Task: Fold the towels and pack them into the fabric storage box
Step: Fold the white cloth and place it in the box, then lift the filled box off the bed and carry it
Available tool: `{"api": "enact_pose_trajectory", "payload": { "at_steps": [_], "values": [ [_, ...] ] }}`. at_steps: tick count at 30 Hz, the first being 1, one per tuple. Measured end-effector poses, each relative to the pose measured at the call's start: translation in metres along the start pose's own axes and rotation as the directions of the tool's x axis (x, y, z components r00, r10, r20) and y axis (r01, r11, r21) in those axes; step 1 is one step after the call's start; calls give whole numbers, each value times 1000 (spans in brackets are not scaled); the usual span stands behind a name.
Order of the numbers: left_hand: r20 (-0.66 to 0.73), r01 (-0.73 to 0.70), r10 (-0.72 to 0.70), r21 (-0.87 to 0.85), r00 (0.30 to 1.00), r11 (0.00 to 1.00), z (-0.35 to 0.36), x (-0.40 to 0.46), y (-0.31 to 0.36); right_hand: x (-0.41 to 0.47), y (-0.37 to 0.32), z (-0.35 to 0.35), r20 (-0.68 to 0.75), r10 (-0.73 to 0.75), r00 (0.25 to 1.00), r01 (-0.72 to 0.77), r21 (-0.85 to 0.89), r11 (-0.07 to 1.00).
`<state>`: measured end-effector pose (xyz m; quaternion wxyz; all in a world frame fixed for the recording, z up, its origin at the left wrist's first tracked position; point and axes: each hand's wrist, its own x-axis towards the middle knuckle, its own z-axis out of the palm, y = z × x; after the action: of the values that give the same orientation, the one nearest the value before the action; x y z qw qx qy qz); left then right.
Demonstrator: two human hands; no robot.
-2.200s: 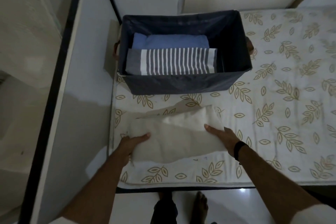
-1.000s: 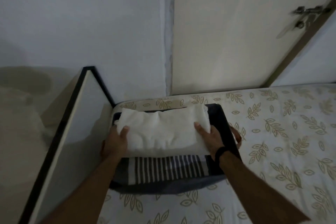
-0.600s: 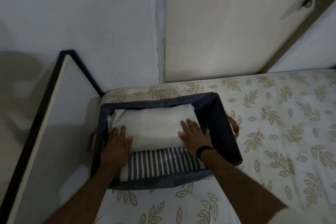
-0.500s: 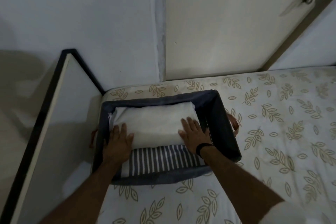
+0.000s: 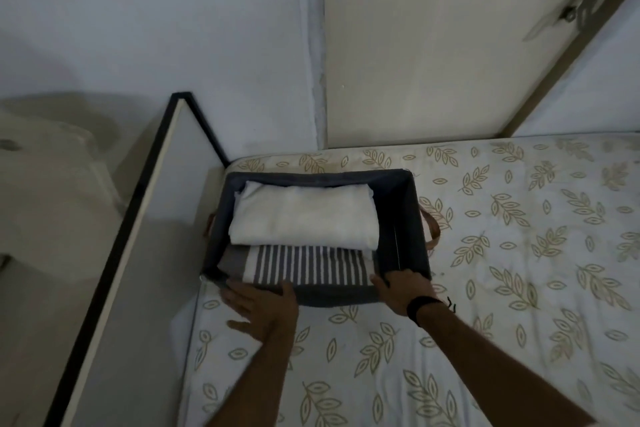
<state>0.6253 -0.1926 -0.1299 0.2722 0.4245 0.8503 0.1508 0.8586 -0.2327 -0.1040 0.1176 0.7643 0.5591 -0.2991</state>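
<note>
The dark blue fabric storage box [image 5: 405, 218] stands on the leaf-patterned mattress [image 5: 519, 253] near its far left corner. A folded white towel [image 5: 304, 215] lies on top in the back half of the box. In front of it a grey-and-white striped towel [image 5: 311, 269] fills the front half. My left hand [image 5: 259, 302] is spread flat against the box's front wall near its left corner, holding nothing. My right hand [image 5: 401, 289] lies over the front right corner, fingers curled on the rim.
A white panel with a black edge [image 5: 138, 253] runs along the mattress's left side, close to the box. Wall and a door [image 5: 415, 45] stand right behind the box. A brown handle [image 5: 431, 229] sticks out of the box's right side. Bare mattress stretches to the right.
Both hands carried the white towel from the mattress into the box, pressed it down, then let go and drew back to the box's front edge.
</note>
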Motion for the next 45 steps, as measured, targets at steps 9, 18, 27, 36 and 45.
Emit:
{"api": "enact_pose_trajectory", "payload": {
  "at_steps": [9, 18, 27, 36, 45],
  "values": [
    [441, 53, -27, -46, 897, 998, 20, -45, -54, -108, -52, 71, 368, -223, 903, 143, 234, 962],
    [381, -172, 61, 265, 923, 949, -73, -29, -121, -110, -26, 67, -401, -162, 902, 207, 71, 976],
    [277, -105, 47, 197, 960, 975, -77, -66, -159, -106, -17, 71, 38, -6, 999, -2, 208, 978],
    [249, -114, 70, 165, 966, 980, -81, -63, -179, -93, -21, 82, -33, -38, 999, 48, 364, 930],
    [209, -112, 173, -275, 962, 955, -130, -58, -155, -112, -38, 61, -281, -22, 960, 176, 538, 824]
  ]
}}
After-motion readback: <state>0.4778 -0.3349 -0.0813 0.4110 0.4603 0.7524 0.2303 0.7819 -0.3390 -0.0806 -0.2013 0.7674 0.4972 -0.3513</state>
